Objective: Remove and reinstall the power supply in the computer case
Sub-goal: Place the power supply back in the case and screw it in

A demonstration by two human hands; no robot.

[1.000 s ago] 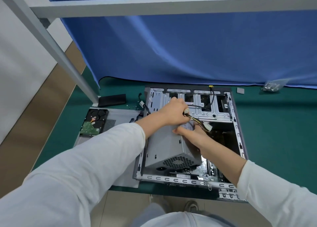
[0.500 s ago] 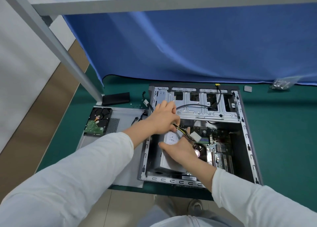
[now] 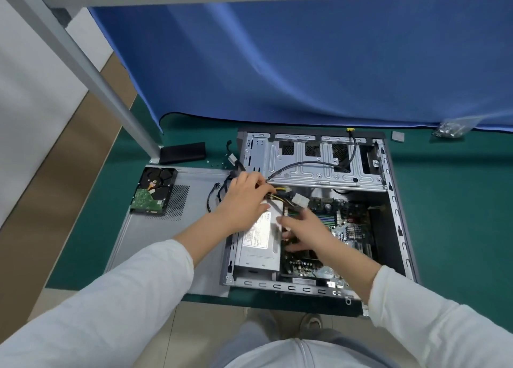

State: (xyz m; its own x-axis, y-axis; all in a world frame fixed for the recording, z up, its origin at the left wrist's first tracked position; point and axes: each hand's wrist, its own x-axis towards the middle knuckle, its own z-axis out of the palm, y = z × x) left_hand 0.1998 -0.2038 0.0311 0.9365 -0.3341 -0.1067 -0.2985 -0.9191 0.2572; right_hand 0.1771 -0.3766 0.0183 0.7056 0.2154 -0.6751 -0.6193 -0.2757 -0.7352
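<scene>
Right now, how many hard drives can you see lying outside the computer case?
1. The hard drive lies circuit board up on the grey side panel, left of the computer case. Others may sit hidden inside the case's drive bays.

A silver power supply (image 3: 256, 245) with yellow-and-black cables (image 3: 280, 194) sits in a grey computer case (image 3: 316, 170) on a green table (image 3: 455, 201).

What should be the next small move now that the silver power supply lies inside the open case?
Probably: the left hand lifts the yellow-and-black cable bundle clear while the right hand seats the silver metal power supply box into the near left corner of the grey open computer case. The box lies label up inside, and the cables with their white connector hang over the motherboard.
</scene>
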